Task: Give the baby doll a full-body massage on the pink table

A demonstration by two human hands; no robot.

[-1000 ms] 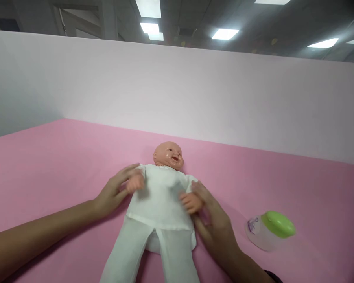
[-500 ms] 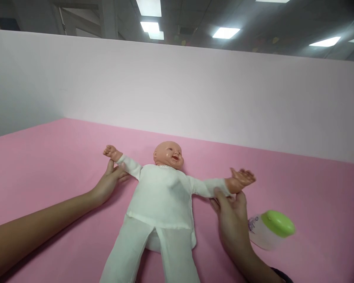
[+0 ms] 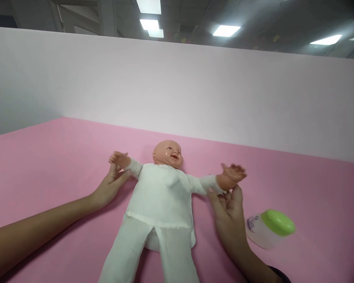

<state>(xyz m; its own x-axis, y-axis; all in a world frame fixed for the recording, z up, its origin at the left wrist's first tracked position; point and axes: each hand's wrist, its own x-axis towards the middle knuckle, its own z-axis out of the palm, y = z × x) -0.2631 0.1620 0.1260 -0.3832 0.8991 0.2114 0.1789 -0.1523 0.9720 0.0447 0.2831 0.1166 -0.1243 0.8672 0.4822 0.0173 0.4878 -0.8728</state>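
Note:
A baby doll (image 3: 162, 194) with a white cloth body lies on its back, its arms spread and its head turned to the right. My left hand (image 3: 108, 188) grips the doll's arm on the left side near the wrist, thumb and fingers around it. On the other side, my right hand (image 3: 228, 218) holds the doll's arm (image 3: 205, 184) from below at the wrist, with fingertips partly hidden behind it. The doll's lower legs run out of view at the bottom edge.
A clear bottle with a green cap (image 3: 279, 223) lies just right of my right hand. Pink covering (image 3: 47, 157) spreads under everything, and a white partition (image 3: 177, 86) stands behind the doll.
Both doll arms have been drawn inward toward its body, the left-side one shifting right and the right-side one left. My hands have moved along with them, still holding on.

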